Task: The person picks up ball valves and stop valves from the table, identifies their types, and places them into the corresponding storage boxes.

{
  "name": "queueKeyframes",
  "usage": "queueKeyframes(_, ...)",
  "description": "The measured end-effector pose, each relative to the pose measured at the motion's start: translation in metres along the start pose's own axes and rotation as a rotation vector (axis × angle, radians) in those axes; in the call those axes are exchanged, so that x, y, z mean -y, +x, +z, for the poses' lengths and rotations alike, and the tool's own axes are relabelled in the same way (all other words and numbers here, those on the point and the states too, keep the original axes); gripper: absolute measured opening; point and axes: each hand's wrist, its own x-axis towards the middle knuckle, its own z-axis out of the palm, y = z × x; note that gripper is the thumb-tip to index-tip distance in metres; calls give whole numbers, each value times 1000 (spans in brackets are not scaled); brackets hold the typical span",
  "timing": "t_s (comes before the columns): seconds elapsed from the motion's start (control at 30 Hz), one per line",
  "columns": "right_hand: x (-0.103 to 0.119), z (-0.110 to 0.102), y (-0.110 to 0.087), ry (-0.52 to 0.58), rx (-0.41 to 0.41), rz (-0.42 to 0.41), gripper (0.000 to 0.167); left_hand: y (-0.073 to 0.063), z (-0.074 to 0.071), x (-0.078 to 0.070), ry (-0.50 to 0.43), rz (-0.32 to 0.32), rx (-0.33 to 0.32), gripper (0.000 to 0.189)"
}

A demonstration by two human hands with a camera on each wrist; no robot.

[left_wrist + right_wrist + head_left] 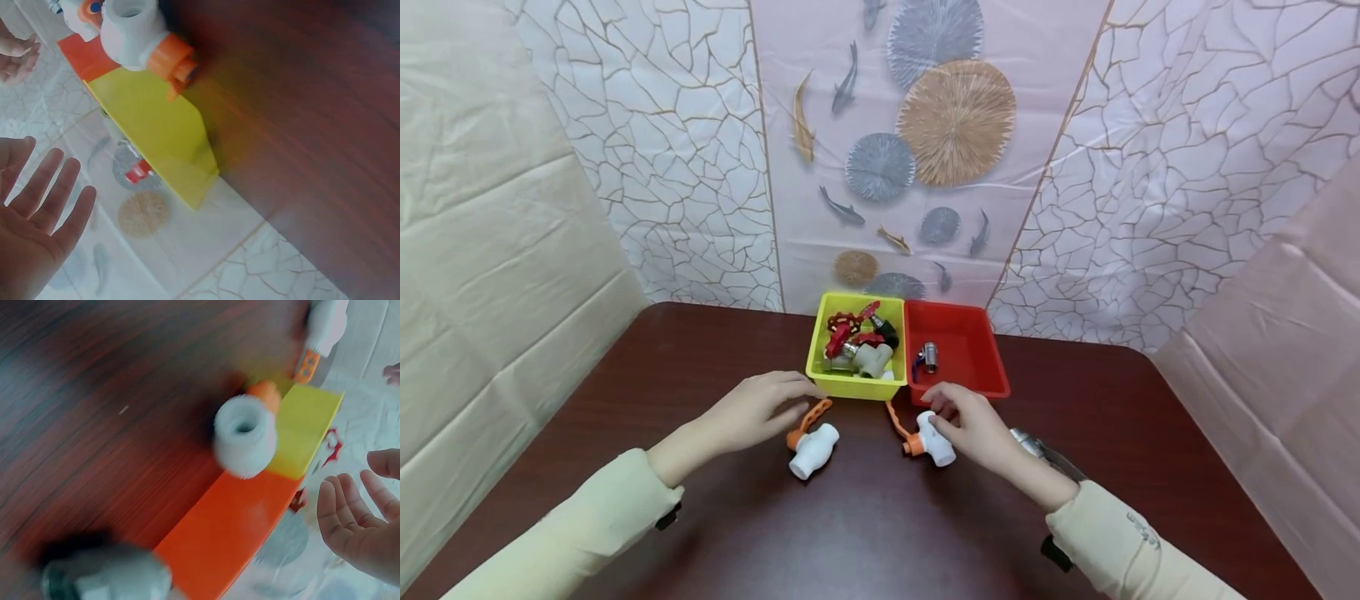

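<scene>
My left hand [767, 406] hovers beside a white ball valve [814, 452] with an orange lever [815, 412]. In the left wrist view, that hand [40, 219] has its fingers spread and nothing in them. A second white ball valve [942, 446], also orange-levered, lies near my right hand [973, 427]. The right wrist view shows the right hand [362, 519] with relaxed fingers, holding nothing and apart from the valve [244, 440]. Partly behind the right forearm is a metallic fitting [1028, 442] with a dark strip beside it.
A yellow bin [857, 387] holds several red-handled valves and grey fittings. Against its right side stands a red bin [996, 367] with one small metal valve [930, 357], blue-handled, inside. Both are on the dark wooden table [865, 542], before a patterned cloth backdrop [700, 167].
</scene>
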Motion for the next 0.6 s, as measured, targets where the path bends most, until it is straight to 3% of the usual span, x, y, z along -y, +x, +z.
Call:
queueKeyframes(0.27, 21, 19, 6, 27, 87, -78, 25, -21, -4, 10, -30, -79, -54, 25)
queueKeyframes(0.6, 45, 42, 23, -46, 244, -150, 33, -40, -7, 18, -28, -123, -83, 26)
